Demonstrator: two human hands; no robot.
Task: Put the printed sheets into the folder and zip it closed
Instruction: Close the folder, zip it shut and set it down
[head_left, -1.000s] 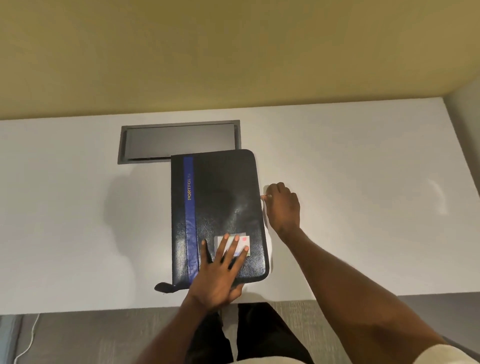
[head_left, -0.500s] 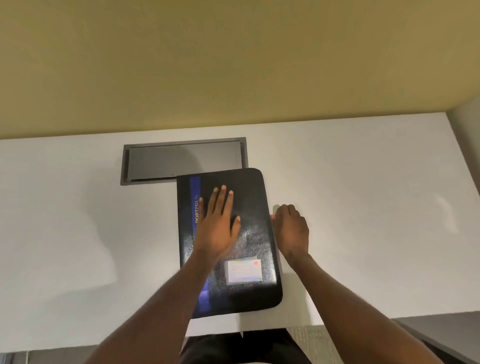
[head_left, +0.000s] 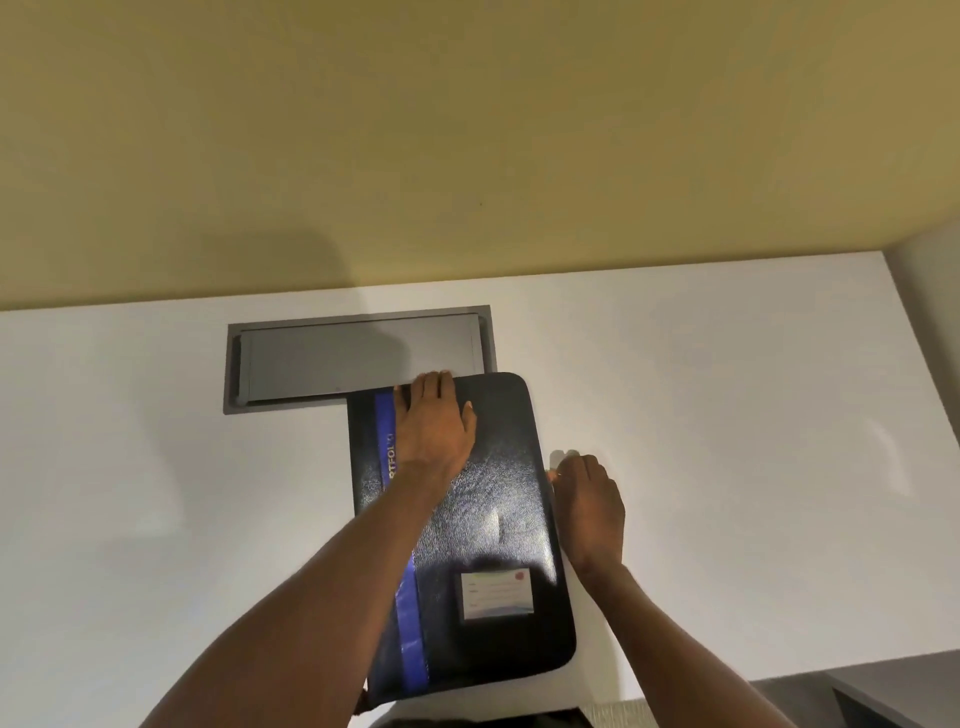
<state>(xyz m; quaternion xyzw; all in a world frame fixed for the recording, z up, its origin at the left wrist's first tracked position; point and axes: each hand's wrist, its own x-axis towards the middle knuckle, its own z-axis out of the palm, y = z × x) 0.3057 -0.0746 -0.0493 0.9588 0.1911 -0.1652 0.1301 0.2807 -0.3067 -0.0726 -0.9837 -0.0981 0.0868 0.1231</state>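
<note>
Black grained folder (head_left: 493, 499), closed flat on the white desk (head_left: 727, 415).
Blue stripe (head_left: 410, 623), gold lettering (head_left: 390, 460), pale label (head_left: 497, 594) by its near corner; left hand (head_left: 434, 426) presses flat at the far edge, right hand (head_left: 589, 499) curls against the right edge, grip unclear.

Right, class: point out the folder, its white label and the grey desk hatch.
folder (head_left: 498, 467): head view, bare black cover.
white label (head_left: 497, 594): head view, its centre.
grey desk hatch (head_left: 358, 358): head view, middle of its lid.

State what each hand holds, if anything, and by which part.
Left hand presses flat on the folder near its far edge, gripping nothing. Right hand pinches the folder's right edge; exact part unclear.
</note>
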